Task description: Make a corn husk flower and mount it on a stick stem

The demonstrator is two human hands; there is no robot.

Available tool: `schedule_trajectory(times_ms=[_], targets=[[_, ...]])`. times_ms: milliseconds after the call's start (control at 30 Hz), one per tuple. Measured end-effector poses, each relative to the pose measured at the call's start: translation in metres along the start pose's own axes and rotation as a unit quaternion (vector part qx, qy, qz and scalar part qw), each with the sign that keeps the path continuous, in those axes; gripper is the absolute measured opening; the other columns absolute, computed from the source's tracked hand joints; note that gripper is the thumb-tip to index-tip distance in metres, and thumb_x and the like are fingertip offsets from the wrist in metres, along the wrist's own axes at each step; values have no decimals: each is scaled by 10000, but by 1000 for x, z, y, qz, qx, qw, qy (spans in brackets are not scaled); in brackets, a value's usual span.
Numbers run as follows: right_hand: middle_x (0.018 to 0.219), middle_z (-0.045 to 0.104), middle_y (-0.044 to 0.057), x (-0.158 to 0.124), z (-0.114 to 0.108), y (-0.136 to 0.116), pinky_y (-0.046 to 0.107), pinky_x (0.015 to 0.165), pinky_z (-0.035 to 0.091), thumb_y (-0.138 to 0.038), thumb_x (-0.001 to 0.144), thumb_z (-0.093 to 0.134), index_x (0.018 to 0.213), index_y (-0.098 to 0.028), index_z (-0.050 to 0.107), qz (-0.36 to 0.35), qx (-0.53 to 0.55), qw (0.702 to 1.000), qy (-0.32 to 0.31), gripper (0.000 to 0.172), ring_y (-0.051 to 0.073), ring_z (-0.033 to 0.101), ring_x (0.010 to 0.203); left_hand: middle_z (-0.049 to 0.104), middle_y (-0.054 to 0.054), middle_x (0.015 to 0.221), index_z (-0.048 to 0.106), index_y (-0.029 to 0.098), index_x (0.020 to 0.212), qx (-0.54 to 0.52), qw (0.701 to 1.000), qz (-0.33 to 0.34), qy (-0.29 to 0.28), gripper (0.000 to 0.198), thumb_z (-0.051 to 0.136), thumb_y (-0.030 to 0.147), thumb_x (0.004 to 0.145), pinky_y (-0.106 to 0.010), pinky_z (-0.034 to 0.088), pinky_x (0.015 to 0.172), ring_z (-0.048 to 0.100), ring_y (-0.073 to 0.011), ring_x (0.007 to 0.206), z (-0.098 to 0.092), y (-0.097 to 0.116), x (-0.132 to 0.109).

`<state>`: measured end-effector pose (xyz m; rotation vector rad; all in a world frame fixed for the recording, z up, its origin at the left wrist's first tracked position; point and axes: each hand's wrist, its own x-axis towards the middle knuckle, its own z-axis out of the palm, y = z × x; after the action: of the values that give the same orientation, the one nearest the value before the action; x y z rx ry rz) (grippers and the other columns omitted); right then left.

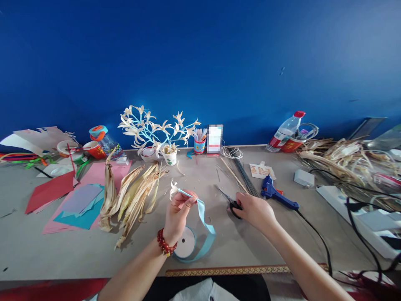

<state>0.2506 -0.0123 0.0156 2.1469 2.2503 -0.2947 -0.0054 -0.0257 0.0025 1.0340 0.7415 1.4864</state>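
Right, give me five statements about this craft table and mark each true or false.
1. The left hand pinches a husk flower whose stem trails light blue ribbon. True.
2. The right hand holds the blue glue gun. False: it lies on the handles of the scissors; the blue glue gun sits untouched beside it.
3. The ribbon spool lies flat on the table. True.
4. The bottle has a blue cap. False: its cap is red.
5. The bead bracelet is on the right wrist. False: it is on the left wrist.
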Motion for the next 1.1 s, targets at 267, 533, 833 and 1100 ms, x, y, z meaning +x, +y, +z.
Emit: schedule_trajectory(times_ms=[267, 533, 833, 1100], targets=[[763, 658, 8, -15, -29, -23, 256, 569, 352, -448, 880, 618, 851, -212, 652, -117, 244, 963, 17, 241, 157, 575, 653, 640, -31, 749, 685, 179, 781, 82, 990, 98, -54, 134, 651, 245, 892, -286, 483, 696, 605, -164, 743, 4, 13, -2], [907, 656, 49, -32, -23, -98, 253, 685, 451, -439, 964, 552, 1001, -179, 640, -228, 571, 789, 16, 277, 167, 592, 830, 614, -28, 804, 691, 193, 805, 162, 973, 159, -51, 88, 654, 173, 882, -287, 468, 744, 581, -164, 812, 0, 14, -4], [731, 598, 12, -28, -25, -101, 249, 613, 395, -469, 932, 596, 848, -159, 592, -195, 672, 708, -95, 322, 130, 526, 664, 614, -28, 775, 694, 189, 785, 174, 969, 164, -58, 79, 681, 188, 864, -313, 478, 740, 593, -180, 798, -1, 17, -4], [673, 611, 15, -28, -23, -106, 257, 633, 411, -467, 897, 637, 789, -158, 589, -170, 744, 632, -137, 330, 135, 549, 641, 611, -21, 759, 684, 192, 780, 202, 961, 180, -64, 91, 671, 180, 870, -311, 485, 751, 598, -178, 804, -1, 17, -6]])
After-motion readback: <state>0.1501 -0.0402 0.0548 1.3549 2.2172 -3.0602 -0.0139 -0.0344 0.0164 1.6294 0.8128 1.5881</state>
